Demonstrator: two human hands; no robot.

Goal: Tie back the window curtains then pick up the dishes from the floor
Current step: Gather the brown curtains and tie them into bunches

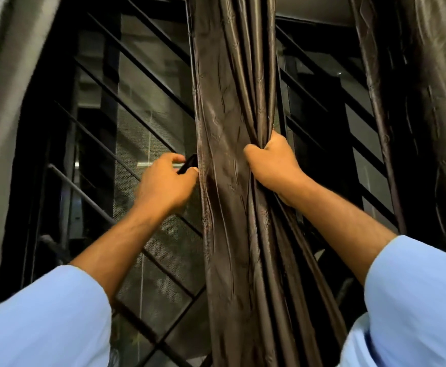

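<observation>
While the right hand point(272, 162) was clenched round the gathered brown curtain point(232, 128), its fingers buried in the folds, the cloth above and below that fist was drawn into one narrow bunch, which looked to be the point of the grip: to keep the fabric bundled so a tie could go round it. Just across the bunch from that fist, the left hand point(167, 181) pinched a small dark strap point(190, 163) between thumb and fingertips, right against the near edge of the curtain. I judged this strap to be the tie-back, held level with the other fist so it could be passed round the bundle there, though how it was fixed, and whether it already ran behind the cloth, could not be told. Beyond the left hand stood the window bars point(126, 109) and a mesh screen point(147, 144). Far out past the right hand hung a second curtain point(423, 115), loose and not yet tied. No dishes and no floor were in view, so that part of the task seemed untouched
</observation>
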